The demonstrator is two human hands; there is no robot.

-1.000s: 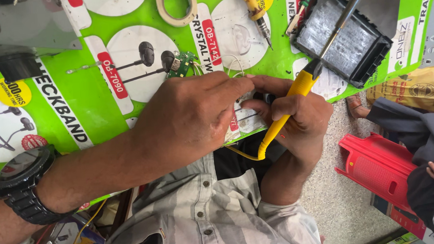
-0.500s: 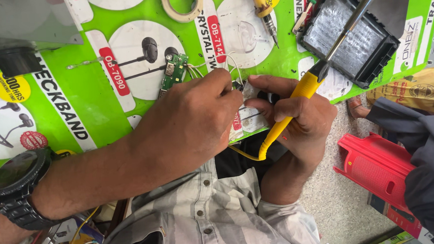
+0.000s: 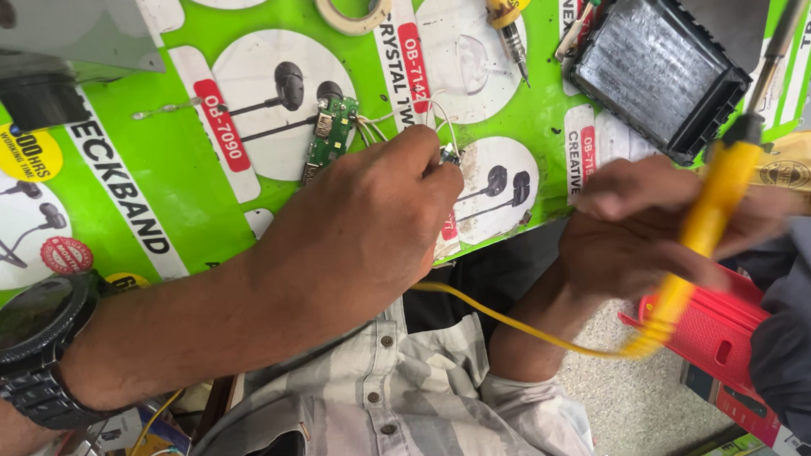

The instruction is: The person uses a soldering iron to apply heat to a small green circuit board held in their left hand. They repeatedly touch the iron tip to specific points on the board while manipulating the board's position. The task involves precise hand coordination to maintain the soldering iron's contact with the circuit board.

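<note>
Gripping a yellow-handled soldering iron [image 3: 714, 207], the right hand [image 3: 646, 234] blurs; the left hand [image 3: 369, 230] pinches thin white wires [image 3: 418, 112].

Electronics repair bench: soldering iron [image 3: 714, 207], small green circuit board [image 3: 330, 130], screwdriver [image 3: 501, 10], tape roll [image 3: 351, 4], bench covered with green earphone advertising sheet [image 3: 154, 190].

Green printed earphone-packaging sheet [image 3: 189, 156] covering the worktop, tan printed packet [image 3: 805, 170] at right edge
</note>
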